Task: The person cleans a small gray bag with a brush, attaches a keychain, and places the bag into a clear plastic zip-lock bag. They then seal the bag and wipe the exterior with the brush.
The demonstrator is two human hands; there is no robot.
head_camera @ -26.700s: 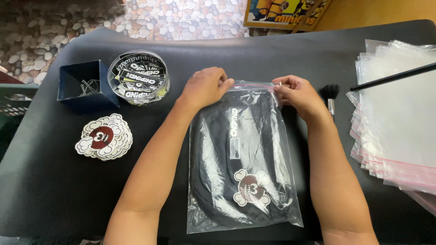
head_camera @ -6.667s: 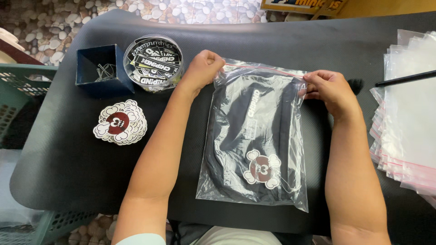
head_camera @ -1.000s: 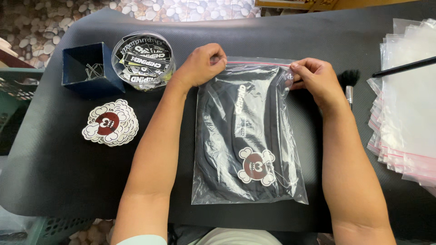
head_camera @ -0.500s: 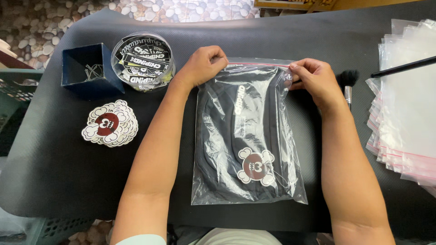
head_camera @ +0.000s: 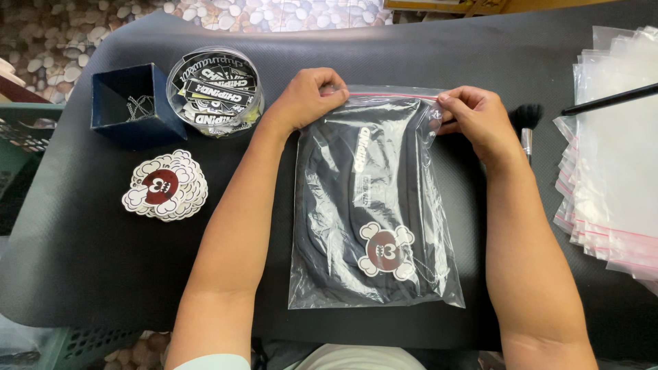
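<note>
Your left hand (head_camera: 310,96) and right hand (head_camera: 475,116) both pinch the red-striped top edge of the clear zip-seal plastic bag (head_camera: 375,199), each grip clamped on a corner of the seal. The bag lies flat on the black worktop (head_camera: 82,253) between your forearms, holding a folded black garment (head_camera: 356,205) with a cloud-shaped sticker (head_camera: 386,251). A stack of matching stickers (head_camera: 165,186) lies near your left arm.

A black table (head_camera: 82,260) is shown. Between the fingers (head_camera: 449,99) lies a clear bag (head_camera: 373,199); left of them are set a blue box (head_camera: 130,103), a round tub (head_camera: 216,89) and stickers (head_camera: 164,186). Right of them lie a brush (head_camera: 526,123) and stacked bags (head_camera: 613,151).
</note>
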